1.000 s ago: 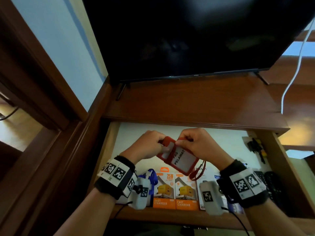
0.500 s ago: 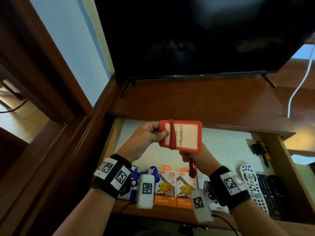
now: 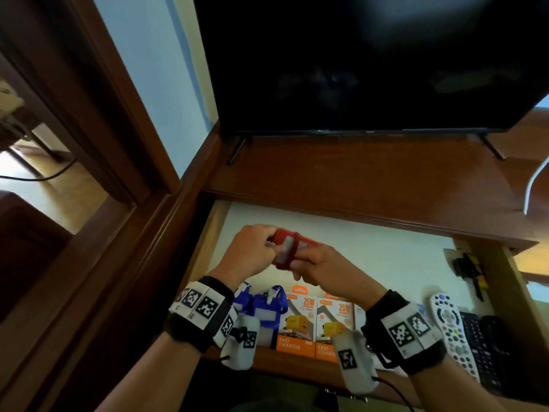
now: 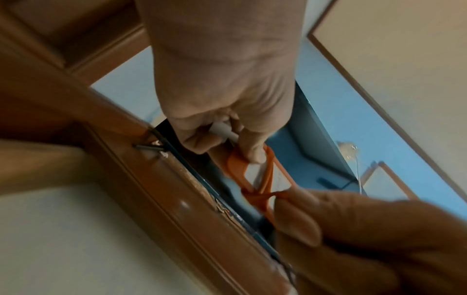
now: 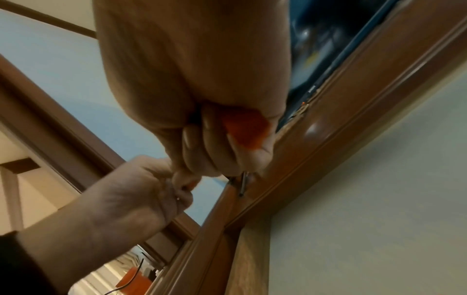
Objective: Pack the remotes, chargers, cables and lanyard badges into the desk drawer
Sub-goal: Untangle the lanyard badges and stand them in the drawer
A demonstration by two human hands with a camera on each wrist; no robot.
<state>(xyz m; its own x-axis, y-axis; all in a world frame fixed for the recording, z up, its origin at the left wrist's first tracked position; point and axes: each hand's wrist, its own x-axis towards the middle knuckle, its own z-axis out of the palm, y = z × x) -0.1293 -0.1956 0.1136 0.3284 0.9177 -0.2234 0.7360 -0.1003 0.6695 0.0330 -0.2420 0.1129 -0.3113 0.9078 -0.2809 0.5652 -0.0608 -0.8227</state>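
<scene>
**Red badge held over the open drawer**

The dark television [image 3: 371,60] stands on the wooden surface [image 3: 341,179] above the open desk drawer [image 3: 386,257], whose pale floor shows behind my hands. Along the drawer's front edge lie two blue badge holders [image 3: 264,310], two orange charger boxes [image 3: 297,322] side by side, then a white remote [image 3: 451,328] and a black remote [image 3: 478,343] at the right. A dark cable bundle [image 3: 469,269] sits near the right rear corner.

Above the drawer I hold the red lanyard badge [image 3: 286,252] between both hands. My left hand [image 3: 252,248] pinches its left end, fingers curled on the grey clip [image 4: 222,130]. My right hand [image 3: 320,269] grips its right end and, in the left wrist view, pinches the red strap [image 4: 262,191], which crosses the badge face.
</scene>
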